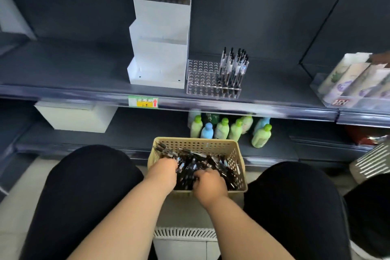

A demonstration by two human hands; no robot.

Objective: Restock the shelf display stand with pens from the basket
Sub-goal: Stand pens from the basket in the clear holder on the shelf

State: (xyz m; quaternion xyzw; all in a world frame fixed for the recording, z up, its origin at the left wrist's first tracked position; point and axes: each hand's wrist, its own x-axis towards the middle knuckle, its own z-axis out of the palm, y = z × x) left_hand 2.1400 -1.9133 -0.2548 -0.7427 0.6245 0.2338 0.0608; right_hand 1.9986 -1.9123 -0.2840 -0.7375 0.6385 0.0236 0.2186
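Both reaching down into the beige perforated basket (pixel 221 145) between the knees: left hand (pixel 163 173) curling its fingers over loose black pens (pixel 196 168) at the left side, right hand (pixel 209 186) curling down into the pile, seemingly gripping some, though too blurred for telling. Standing on the shelf (pixel 63 74) above, a clear holed display stand (pixel 207 82) holding upright pens only at its right end, just beside a white tiered stand (pixel 160 48).
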